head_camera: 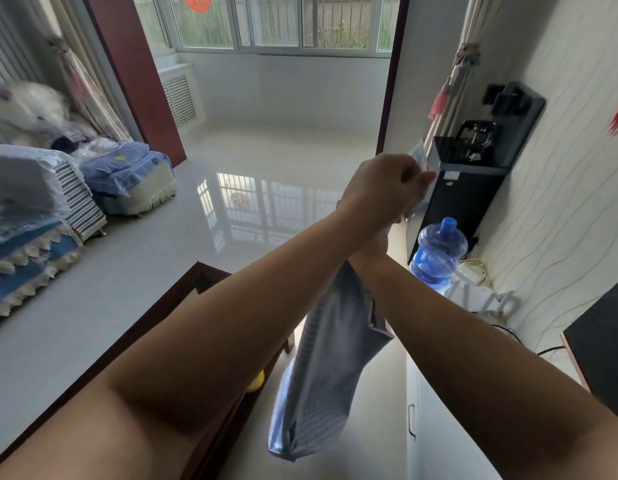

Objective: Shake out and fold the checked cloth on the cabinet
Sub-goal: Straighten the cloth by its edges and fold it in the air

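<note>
both arms raised & crossed, left hand (383,188) grip fisted on checked cloth (321,368) hanging down; right hand hidden, can't tell.

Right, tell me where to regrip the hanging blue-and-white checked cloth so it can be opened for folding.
The blue-and-white checked cloth hangs bunched in a narrow drape, pinched at its top where the left hand crosses over the right hand. Probably keep one hand on top and take the free lower corner from below, since the loose edges gather there.
</note>
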Available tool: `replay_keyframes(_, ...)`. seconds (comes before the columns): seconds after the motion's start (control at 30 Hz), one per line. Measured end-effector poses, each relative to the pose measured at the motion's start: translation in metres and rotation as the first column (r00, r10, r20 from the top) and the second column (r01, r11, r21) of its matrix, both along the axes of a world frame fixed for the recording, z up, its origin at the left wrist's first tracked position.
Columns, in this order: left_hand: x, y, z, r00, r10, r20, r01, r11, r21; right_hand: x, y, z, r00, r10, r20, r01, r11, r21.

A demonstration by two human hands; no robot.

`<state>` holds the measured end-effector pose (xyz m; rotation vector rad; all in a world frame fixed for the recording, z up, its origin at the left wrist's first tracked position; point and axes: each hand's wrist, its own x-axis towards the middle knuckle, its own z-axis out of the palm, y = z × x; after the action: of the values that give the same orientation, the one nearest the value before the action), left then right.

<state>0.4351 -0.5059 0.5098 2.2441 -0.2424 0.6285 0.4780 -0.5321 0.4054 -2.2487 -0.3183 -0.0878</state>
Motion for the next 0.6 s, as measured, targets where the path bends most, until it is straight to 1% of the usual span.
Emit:
replay_keyframes(0.03,-0.001,0.008,-0.007,0.997,0.012,0.07,-0.003,0.992,-0.128,-0.003,0.0,0.006,0.998,-0.056,-0.014,0.057,0.995,0.085)
replay_keyframes(0.07,-0.003,0.018,-0.018,0.985,0.075,0.155,-0.034,0.966,-0.255,-0.004,-0.001,0.01,0.994,-0.094,0.057,0.089,0.991,0.096)
replay_keyframes(0.1,-0.006,0.03,-0.037,0.964,0.159,0.215,-0.077,0.935,-0.347,-0.003,-0.001,0.017,0.985,-0.146,0.092,0.132,0.981,0.139)
replay_keyframes(0.13,-0.012,0.041,-0.062,0.95,0.228,0.214,-0.134,0.916,-0.379,-0.007,-0.002,0.028,0.966,-0.201,0.163,0.167,0.966,0.199)
replay_keyframes(0.17,-0.019,0.048,-0.093,0.96,0.247,0.129,-0.187,0.914,-0.359,-0.009,-0.003,0.036,0.965,-0.218,0.147,0.175,0.95,0.259)
replay_keyframes(0.2,-0.028,0.05,-0.123,0.978,0.207,-0.038,-0.208,0.929,-0.305,-0.006,-0.004,0.04,0.965,-0.216,0.147,0.168,0.944,0.285)
replay_keyframes(0.23,-0.036,0.049,-0.151,0.967,0.13,-0.22,-0.186,0.948,-0.258,-0.005,-0.005,0.045,0.968,-0.213,0.133,0.165,0.939,0.303)
replay_keyframes(0.27,-0.04,0.045,-0.171,0.935,0.061,-0.35,-0.152,0.959,-0.239,-0.004,-0.005,0.05,0.967,-0.211,0.143,0.158,0.936,0.314)
replay_keyframes(0.3,-0.042,0.039,-0.184,0.913,0.026,-0.406,-0.142,0.956,-0.257,-0.003,-0.004,0.054,0.965,-0.215,0.152,0.155,0.932,0.328)
replay_keyframes(0.33,-0.041,0.032,-0.191,0.909,0.032,-0.416,-0.164,0.944,-0.287,-0.002,-0.003,0.058,0.961,-0.228,0.154,0.161,0.92,0.357)
replay_keyframes(0.4,-0.035,0.02,-0.195,0.9,0.107,-0.422,-0.249,0.921,-0.298,-0.001,0.0,0.064,0.955,-0.265,0.133,0.19,0.892,0.411)
replay_keyframes(0.43,-0.032,0.015,-0.2,0.883,0.184,-0.432,-0.306,0.923,-0.233,-0.001,0.0,0.064,0.95,-0.289,0.114,0.215,0.876,0.432)
replay_keyframes(0.5,-0.031,0.007,-0.208,0.861,0.352,-0.366,-0.365,0.93,0.037,0.001,-0.006,0.062,0.948,-0.315,0.049,0.255,0.841,0.477)
replay_keyframes(0.53,-0.033,0.006,-0.215,0.853,0.402,-0.332,-0.387,0.915,0.113,0.003,-0.011,0.061,0.948,-0.317,0.02,0.267,0.832,0.486)
replay_keyframes(0.57,-0.038,0.006,-0.222,0.84,0.416,-0.349,-0.413,0.907,0.087,0.004,-0.017,0.061,0.949,-0.315,-0.003,0.276,0.827,0.49)
replay_keyframes(0.6,-0.042,0.008,-0.23,0.818,0.407,-0.406,-0.437,0.899,0.021,0.006,-0.024,0.059,0.944,-0.329,-0.025,0.3,0.822,0.484)
